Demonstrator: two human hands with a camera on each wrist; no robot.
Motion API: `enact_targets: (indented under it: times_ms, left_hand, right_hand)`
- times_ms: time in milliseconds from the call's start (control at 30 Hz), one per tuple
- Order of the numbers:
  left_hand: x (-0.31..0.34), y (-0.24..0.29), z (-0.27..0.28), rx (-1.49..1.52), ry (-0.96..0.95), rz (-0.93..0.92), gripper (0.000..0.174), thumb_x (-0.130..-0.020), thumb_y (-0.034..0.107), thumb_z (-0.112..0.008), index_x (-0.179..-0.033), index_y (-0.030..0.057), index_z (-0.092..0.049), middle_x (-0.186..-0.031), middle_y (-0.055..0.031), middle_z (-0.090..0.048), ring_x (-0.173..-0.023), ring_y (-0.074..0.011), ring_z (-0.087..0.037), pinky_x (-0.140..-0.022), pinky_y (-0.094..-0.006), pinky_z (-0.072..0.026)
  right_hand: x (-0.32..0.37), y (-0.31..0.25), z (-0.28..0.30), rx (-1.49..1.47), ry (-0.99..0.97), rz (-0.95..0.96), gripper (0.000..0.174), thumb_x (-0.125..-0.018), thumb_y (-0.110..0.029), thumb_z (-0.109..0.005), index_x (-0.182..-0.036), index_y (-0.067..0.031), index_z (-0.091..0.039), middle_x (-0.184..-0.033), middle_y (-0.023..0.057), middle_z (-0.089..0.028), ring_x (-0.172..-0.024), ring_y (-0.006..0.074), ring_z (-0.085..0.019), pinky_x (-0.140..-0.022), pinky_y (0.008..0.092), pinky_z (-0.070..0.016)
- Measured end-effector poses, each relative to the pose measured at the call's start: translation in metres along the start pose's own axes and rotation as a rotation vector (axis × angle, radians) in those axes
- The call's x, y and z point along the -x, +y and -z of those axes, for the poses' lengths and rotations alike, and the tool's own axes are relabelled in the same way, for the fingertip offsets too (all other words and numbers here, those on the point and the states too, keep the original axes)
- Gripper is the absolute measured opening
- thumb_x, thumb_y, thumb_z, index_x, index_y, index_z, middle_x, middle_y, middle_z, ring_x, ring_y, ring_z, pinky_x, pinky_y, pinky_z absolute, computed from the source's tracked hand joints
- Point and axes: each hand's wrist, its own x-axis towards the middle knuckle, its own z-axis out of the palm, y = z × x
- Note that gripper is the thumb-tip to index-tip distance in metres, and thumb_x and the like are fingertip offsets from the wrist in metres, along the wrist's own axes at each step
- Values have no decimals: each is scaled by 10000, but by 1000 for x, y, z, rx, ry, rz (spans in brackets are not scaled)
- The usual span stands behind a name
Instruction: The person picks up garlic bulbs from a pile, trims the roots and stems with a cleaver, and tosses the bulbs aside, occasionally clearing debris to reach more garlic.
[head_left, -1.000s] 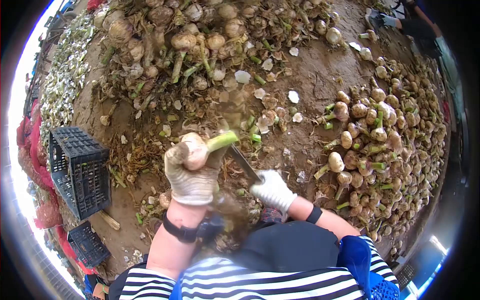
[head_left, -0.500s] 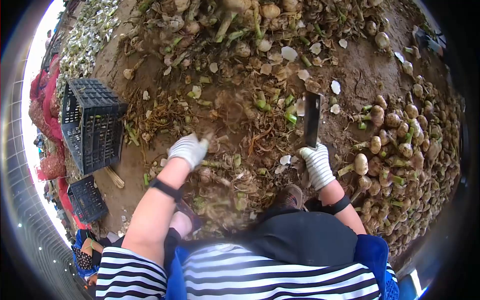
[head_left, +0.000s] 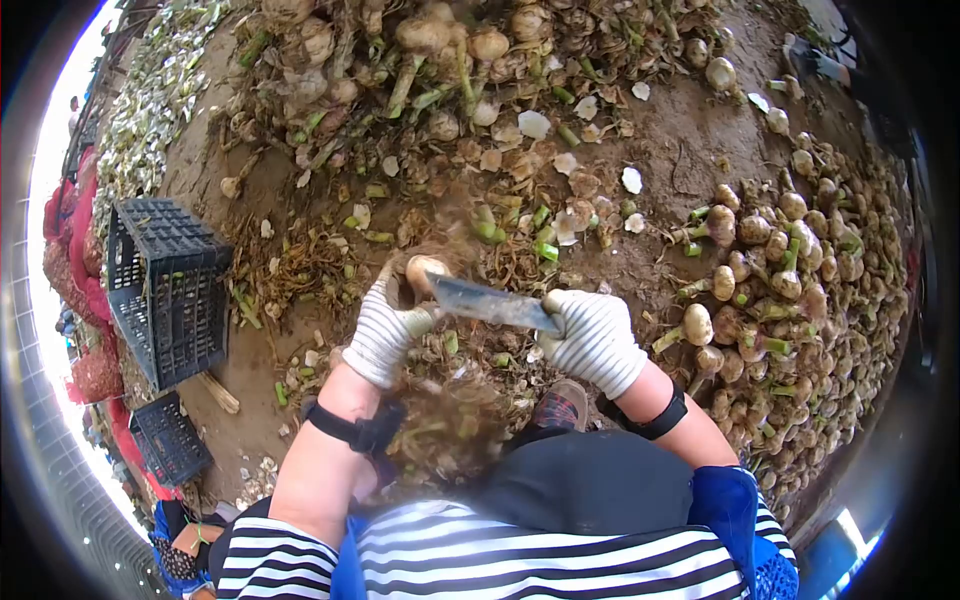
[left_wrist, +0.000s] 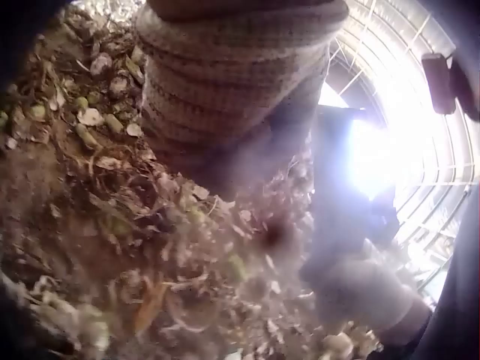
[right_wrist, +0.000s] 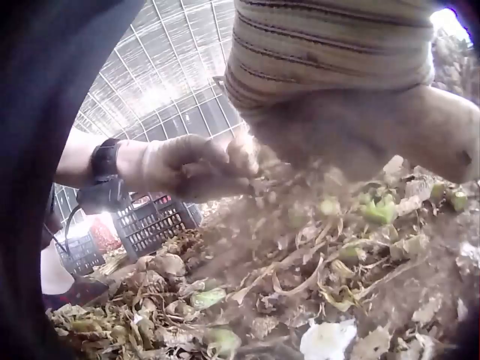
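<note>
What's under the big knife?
Below the knife, you can see plant scraps past both edges of its blade. The left hand holds a bulb at the blade's far end. Whatever lies straight beneath the blade is covered, so I can't tell.

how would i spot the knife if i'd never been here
Find the striped shirt at the bottom of the head view, then look up to the gloved right hand. The knife juts from it toward the garlic bulb held in the left hand. Flat, grey and straight-edged, it stands apart from that rounded, pale bulb.
</note>
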Motion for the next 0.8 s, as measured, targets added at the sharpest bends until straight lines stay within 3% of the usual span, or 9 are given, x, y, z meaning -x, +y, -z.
enact_targets:
  times_ms: [233,300,367,433,500,567,633,700,800]
  left_hand:
    - [9,24,-26,143,-241,139,725,-656,56,-796,-1286,54,-438,-1128,-59,-602,-989,-177,-600,-857,-342,-517]
    - [6,18,-25,-274,-446,-109,499,-804,116,-673,-1256,53,-469,-1171,-78,-577,-1028,-161,-575,-942,-320,-463]
    - [2,17,-25,-703,-608,-618,353,-907,193,-536,-1226,52,-481,-1134,-66,-594,-992,-176,-593,-937,-338,-464]
    - [-2,7,-28,342,-291,294,357,-937,278,-466,-1202,40,-491,-1083,-58,-613,-956,-188,-605,-943,-346,-450]
    - [-1,4,-29,476,-295,315,341,-907,243,-534,-1170,28,-497,-1013,-62,-621,-897,-169,-606,-911,-332,-463]
    - [0,-8,-28,-618,-473,-544,346,-858,170,-613,-1147,19,-498,-993,-72,-619,-880,-167,-600,-872,-307,-478]
    - [6,-16,-30,-675,-434,-598,344,-831,103,-636,-1134,15,-498,-996,-56,-618,-881,-167,-592,-875,-324,-473]
    - [20,-6,-41,71,-324,-175,441,-831,115,-640,-1208,3,-441,-1034,-66,-619,-942,-172,-591,-898,-332,-464]
    - [20,-22,-33,-177,-346,-332,476,-836,168,-646,-1220,-5,-424,-1018,-80,-620,-978,-170,-584,-886,-327,-477]
  right_hand:
    - [15,-3,8,46,117,64,159,-649,-210,-644,-728,-101,-560,-634,107,-562,-596,311,-586,-528,401,-460]
    - [17,-8,10,50,97,61,149,-649,-197,-637,-732,-99,-561,-647,107,-564,-607,309,-585,-531,399,-461]
    - [17,-12,8,55,82,52,152,-655,-193,-634,-742,-95,-557,-659,109,-566,-617,309,-586,-538,402,-462]
    - [16,-15,10,86,49,57,160,-663,-193,-634,-756,-91,-553,-669,113,-569,-622,309,-589,-540,403,-463]
    - [17,-16,11,103,43,53,171,-664,-197,-640,-760,-89,-549,-678,114,-573,-624,311,-592,-540,405,-463]
    - [16,-21,14,100,71,63,168,-673,-195,-637,-767,-87,-549,-683,117,-574,-625,313,-593,-539,410,-462]
    - [16,-24,10,105,63,60,176,-677,-196,-637,-777,-82,-548,-685,121,-574,-625,314,-595,-542,414,-463]
    - [16,-25,9,51,-15,108,186,-677,-192,-637,-792,-77,-547,-691,126,-576,-634,321,-596,-544,420,-464]
    - [16,-30,9,47,-35,97,203,-657,-184,-641,-799,-75,-545,-702,129,-576,-657,329,-596,-552,430,-464]
